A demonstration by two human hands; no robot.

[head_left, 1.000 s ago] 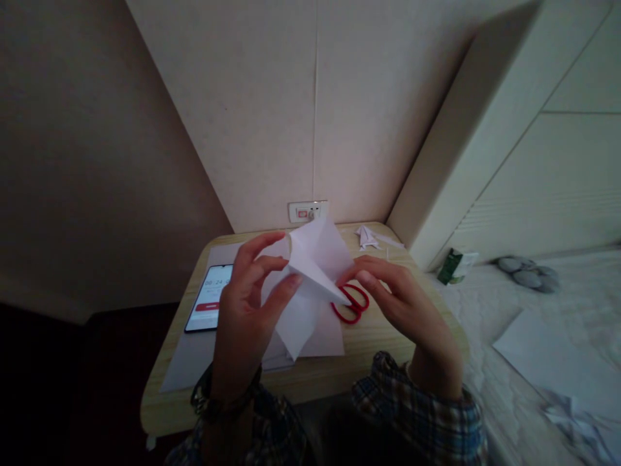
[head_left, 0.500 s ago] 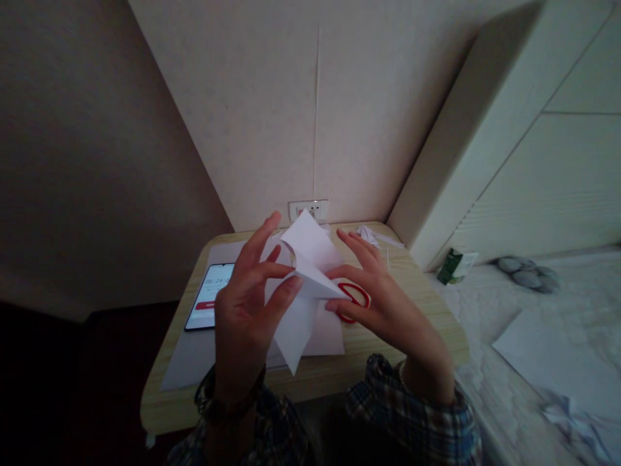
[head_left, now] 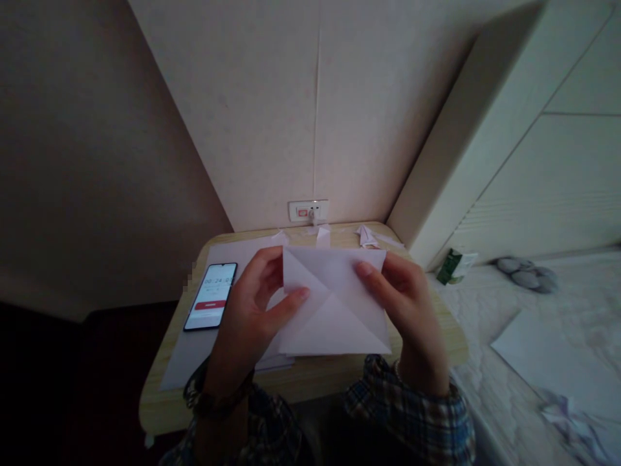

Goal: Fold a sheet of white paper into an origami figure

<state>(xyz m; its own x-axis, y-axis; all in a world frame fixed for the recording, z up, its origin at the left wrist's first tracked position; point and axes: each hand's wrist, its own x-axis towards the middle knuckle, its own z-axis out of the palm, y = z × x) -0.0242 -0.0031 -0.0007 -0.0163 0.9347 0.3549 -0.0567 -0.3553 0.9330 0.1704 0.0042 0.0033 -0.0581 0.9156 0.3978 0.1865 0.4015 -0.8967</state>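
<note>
A square of folded white paper (head_left: 334, 317) with crossing diagonal creases faces me above the small table. My left hand (head_left: 262, 304) grips its left edge, thumb on the front and fingers behind. At the upper right edge my right hand (head_left: 402, 291) pinches it the same way, the thumb lying across a crease. The fingertips behind the sheet are hidden. The red loop that showed on the table is covered by the paper and hands.
A phone (head_left: 211, 296) with a lit timer lies on white sheets (head_left: 182, 362) at the left of the wooden table (head_left: 160, 408). Folded paper pieces (head_left: 367, 236) sit at the back right. Bedding at right holds a green box (head_left: 449, 266), grey slippers (head_left: 528, 273) and paper (head_left: 557, 362).
The paper, earlier a pointed, partly opened shape, is now a flat square facing me. Both hands have turned and taken hold of its opposite sides.
</note>
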